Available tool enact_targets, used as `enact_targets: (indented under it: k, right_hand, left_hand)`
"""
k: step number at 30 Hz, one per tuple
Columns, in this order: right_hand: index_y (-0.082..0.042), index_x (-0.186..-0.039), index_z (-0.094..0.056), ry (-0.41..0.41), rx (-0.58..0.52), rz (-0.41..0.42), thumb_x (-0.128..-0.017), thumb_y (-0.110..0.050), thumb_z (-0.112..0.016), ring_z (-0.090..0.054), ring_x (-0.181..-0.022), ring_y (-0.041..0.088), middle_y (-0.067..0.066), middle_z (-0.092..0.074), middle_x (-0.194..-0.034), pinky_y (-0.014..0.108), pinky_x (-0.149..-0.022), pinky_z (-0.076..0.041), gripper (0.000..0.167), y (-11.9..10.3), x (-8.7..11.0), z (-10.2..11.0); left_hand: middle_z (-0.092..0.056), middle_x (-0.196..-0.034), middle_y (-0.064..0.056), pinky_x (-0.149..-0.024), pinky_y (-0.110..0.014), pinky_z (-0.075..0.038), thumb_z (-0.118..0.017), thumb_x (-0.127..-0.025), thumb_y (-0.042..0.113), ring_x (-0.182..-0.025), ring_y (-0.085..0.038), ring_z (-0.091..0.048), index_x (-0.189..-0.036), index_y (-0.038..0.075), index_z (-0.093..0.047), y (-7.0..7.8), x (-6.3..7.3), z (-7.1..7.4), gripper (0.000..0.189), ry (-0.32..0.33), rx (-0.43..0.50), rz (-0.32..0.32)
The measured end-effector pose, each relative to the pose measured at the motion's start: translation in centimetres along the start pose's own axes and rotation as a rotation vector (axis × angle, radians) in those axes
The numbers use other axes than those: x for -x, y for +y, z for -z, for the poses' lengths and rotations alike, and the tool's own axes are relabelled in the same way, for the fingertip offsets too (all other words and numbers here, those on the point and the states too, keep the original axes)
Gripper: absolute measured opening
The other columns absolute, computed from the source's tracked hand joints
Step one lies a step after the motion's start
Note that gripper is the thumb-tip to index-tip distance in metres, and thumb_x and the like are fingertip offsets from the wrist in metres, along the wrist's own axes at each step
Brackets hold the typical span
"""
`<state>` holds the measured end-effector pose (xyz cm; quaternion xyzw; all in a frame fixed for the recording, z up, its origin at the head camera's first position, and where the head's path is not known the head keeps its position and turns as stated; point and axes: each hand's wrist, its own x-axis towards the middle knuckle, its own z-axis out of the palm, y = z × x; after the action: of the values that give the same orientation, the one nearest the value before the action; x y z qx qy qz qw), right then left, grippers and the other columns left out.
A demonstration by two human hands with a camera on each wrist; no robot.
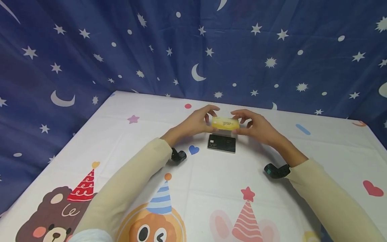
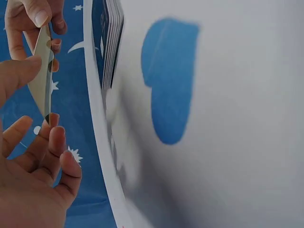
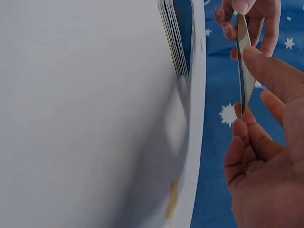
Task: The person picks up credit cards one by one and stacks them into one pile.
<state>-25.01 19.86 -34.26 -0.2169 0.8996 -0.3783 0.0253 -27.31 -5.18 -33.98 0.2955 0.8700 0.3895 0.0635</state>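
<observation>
A yellow card (image 1: 225, 123) is held up behind a stack of cards, clear of the table. My left hand (image 1: 197, 121) pinches its left end between thumb and fingers. At the opposite end, my right hand (image 1: 256, 127) pinches the card the same way. In the wrist views the yellow card (image 2: 42, 71) appears nearly edge-on, with both hands around it. Just below it on the table lies a black card (image 1: 221, 144) marked VIP. That black one tops a neat stack of several cards (image 3: 175, 40), whose layered edges show in the right wrist view.
A white tablecloth (image 1: 208, 181) printed with party-hat animals, hearts and stars covers the table. Behind its far edge hangs a dark blue curtain (image 1: 169, 37) with stars and moons. Black wrist devices (image 1: 179, 156) sit at both sleeve cuffs.
</observation>
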Motion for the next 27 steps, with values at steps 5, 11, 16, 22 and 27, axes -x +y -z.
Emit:
enact_targets:
  k: [5, 11, 16, 22, 27]
  right_hand:
    - [-0.013, -0.136, -0.051, -0.004, 0.017, -0.008, -0.079, -0.023, -0.080, -0.046, -0.102, 0.023, 0.005, -0.059, -0.117, 0.040, -0.082, -0.044, 0.065, -0.5, 1.2, -0.6]
    - [-0.011, -0.134, -0.053, -0.019, 0.030, -0.001, -0.077, -0.021, -0.081, -0.048, -0.102, 0.023, 0.006, -0.059, -0.116, 0.041, -0.085, -0.043, 0.064, -1.1, 2.3, -1.5]
    - [-0.009, -0.132, -0.055, -0.044, 0.043, -0.018, -0.076, -0.019, -0.082, -0.049, -0.101, 0.025, 0.006, -0.060, -0.114, 0.041, -0.085, -0.043, 0.064, -1.4, 3.0, -2.2]
    - [-0.009, -0.131, -0.056, -0.053, 0.068, -0.011, -0.075, -0.018, -0.083, -0.050, -0.099, 0.026, 0.006, -0.060, -0.114, 0.041, -0.082, -0.043, 0.063, -1.3, 3.5, -2.8]
    - [-0.010, -0.130, -0.058, -0.054, 0.091, 0.007, -0.074, -0.019, -0.084, -0.052, -0.106, 0.028, 0.008, -0.059, -0.119, 0.044, -0.086, -0.045, 0.062, -1.2, 3.8, -3.3]
  left_hand:
    - [-0.059, -0.119, -0.004, -0.073, -0.028, -0.041, -0.080, -0.077, 0.016, -0.089, -0.018, -0.051, -0.138, 0.011, -0.045, 0.3, 1.0, -0.2, 0.071, -0.031, -0.008, -0.007]
    - [-0.059, -0.120, -0.002, -0.075, -0.029, -0.042, -0.081, -0.077, 0.018, -0.092, -0.020, -0.050, -0.138, 0.014, -0.045, 0.3, 2.1, -0.4, 0.071, -0.091, -0.028, 0.020]
    - [-0.059, -0.119, -0.002, -0.077, -0.028, -0.041, -0.082, -0.076, 0.018, -0.091, -0.022, -0.049, -0.139, 0.014, -0.045, 0.1, 2.7, -0.7, 0.072, -0.158, -0.033, 0.028]
    - [-0.058, -0.115, -0.001, -0.077, -0.027, -0.040, -0.083, -0.075, 0.017, -0.091, -0.021, -0.048, -0.138, 0.014, -0.045, 0.0, 2.9, -1.0, 0.074, -0.184, -0.068, 0.025]
    - [-0.057, -0.115, 0.001, -0.083, -0.032, -0.039, -0.084, -0.074, 0.018, -0.095, -0.019, -0.047, -0.136, 0.014, -0.048, 0.1, 3.0, -1.2, 0.071, -0.197, -0.119, 0.016]
